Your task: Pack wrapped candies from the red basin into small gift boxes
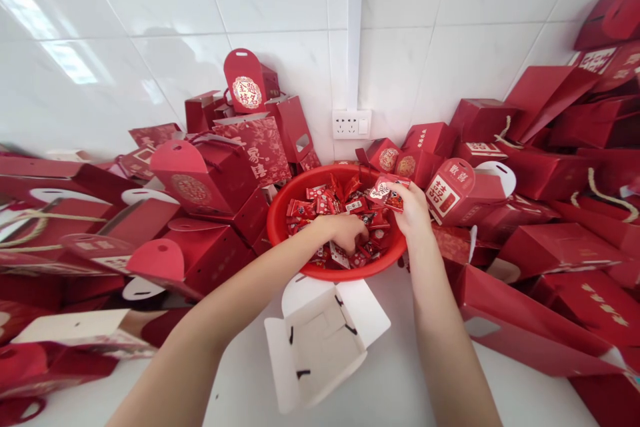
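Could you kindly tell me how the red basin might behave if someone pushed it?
The red basin would probably feel fairly heavy, given the many wrapped packets inside. Its glossy, plastic-looking rim may be a little slippery. Pushed sideways, it might nudge nearby boxes.

Bright light [73,63] is reflected at left in a large-tiled, glossy white wall [280,0], where a straight white duct [355,33] is run down to a rectangular white socket panel [352,125] above a flat white surface [387,377].

Head-worn view, forward and down over red basin [345,275]
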`<state>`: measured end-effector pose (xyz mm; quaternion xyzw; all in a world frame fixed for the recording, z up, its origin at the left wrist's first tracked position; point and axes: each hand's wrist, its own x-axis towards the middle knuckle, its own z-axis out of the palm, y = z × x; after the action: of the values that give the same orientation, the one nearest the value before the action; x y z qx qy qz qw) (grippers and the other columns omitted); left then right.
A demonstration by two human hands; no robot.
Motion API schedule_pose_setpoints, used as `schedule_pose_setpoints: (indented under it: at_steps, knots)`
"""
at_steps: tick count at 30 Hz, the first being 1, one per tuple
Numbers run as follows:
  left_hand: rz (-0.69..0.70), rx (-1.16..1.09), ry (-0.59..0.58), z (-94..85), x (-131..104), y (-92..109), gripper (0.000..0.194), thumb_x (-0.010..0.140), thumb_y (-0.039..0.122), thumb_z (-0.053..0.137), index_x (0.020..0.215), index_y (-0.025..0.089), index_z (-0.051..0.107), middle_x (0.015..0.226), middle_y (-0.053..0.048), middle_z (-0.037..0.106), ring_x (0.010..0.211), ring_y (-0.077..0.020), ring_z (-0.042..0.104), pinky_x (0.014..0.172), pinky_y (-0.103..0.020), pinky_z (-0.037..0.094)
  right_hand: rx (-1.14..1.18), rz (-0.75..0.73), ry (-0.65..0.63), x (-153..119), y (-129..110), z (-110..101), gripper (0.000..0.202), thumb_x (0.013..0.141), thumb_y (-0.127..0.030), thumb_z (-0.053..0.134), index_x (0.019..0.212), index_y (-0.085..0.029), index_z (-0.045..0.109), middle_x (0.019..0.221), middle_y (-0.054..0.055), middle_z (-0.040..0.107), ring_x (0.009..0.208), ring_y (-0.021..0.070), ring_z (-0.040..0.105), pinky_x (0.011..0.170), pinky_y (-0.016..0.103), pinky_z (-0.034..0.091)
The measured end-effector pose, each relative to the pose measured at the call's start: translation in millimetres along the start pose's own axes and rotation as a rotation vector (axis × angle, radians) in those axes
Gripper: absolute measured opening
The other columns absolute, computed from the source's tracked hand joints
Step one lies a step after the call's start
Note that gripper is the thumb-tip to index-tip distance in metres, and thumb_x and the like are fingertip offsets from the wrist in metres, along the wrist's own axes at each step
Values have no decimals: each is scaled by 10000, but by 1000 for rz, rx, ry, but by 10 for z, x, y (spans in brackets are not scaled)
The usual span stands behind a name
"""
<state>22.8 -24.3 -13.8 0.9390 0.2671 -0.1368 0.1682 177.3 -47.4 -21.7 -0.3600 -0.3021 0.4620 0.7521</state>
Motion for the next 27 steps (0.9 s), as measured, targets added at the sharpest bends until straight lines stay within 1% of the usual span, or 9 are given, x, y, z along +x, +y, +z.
schedule_pose_setpoints:
  at_steps: [3, 6, 9, 12, 14, 17, 20, 25, 27]
  knots:
    - [-42, 24, 5, -15, -4, 4, 217, 615, 108, 730, 799, 200, 799, 756, -45, 760, 636, -201, 626, 568, -265, 436, -8, 10, -9, 8, 2, -10, 201, 503, -224, 818, 649, -220, 679, 671, -31, 725, 683, 176, 660, 741, 328, 535]
    - [-17, -137, 56, -51, -36, -85, 128, 662, 84, 706, 695, 189, 772, 713, -21, 750, 624, -167, 630, 590, -235, 438, -19, 11, -21, 13, 3, -17, 209, 516, -230, 818, 663, -216, 670, 676, -26, 723, 696, 184, 671, 764, 341, 534]
    - [1, -268, 188, -111, -91, -211, 145, 752, 92, 652, 739, 170, 774, 760, -19, 767, 692, -154, 672, 689, -216, 467, -17, 13, -14, 4, -3, -10, 200, 521, -230, 814, 671, -211, 682, 687, -22, 731, 690, 183, 672, 757, 340, 535]
    - [-68, -301, 353, -167, -135, -301, 132, 813, 152, 633, 800, 153, 764, 803, -30, 771, 725, -157, 683, 723, -221, 470, -13, 16, -5, -11, -17, 5, 198, 512, -234, 816, 675, -209, 705, 693, -21, 740, 674, 172, 662, 734, 323, 536]
    - [-94, -310, 433, -185, -147, -332, 154, 848, 206, 611, 822, 149, 752, 797, -29, 761, 712, -158, 674, 729, -232, 475, -16, 13, 0, -16, -22, 11, 191, 507, -234, 814, 662, -212, 704, 681, -24, 737, 670, 171, 658, 717, 317, 536]
    - [-95, -323, 519, -177, -142, -359, 193, 876, 268, 575, 823, 153, 720, 768, -21, 736, 701, -156, 654, 735, -242, 487, -18, 17, 7, -12, -17, 10, 177, 505, -226, 806, 647, -213, 701, 675, -23, 734, 669, 172, 655, 698, 316, 533]
    - [-99, -371, 610, -142, -117, -385, 167, 876, 269, 559, 821, 161, 675, 794, -13, 721, 735, -150, 649, 736, -237, 500, -18, 8, 5, -4, -4, 2, 185, 517, -218, 808, 673, -201, 711, 689, -18, 734, 671, 169, 656, 714, 319, 528]
    - [-116, -593, 672, -114, -80, -417, 195, 932, 298, 495, 876, 155, 614, 846, -15, 687, 631, -128, 642, 635, -242, 509, -31, 10, -1, 6, 1, -7, 182, 539, -212, 805, 691, -199, 705, 696, -17, 734, 671, 175, 663, 727, 334, 529]
    - [-89, -603, 799, -138, -84, -421, 192, 933, 303, 513, 887, 149, 617, 869, -29, 692, 693, -142, 649, 691, -259, 521, -22, 19, 6, 4, -4, -3, 182, 529, -204, 805, 685, -202, 710, 689, -20, 736, 665, 174, 662, 707, 327, 531]
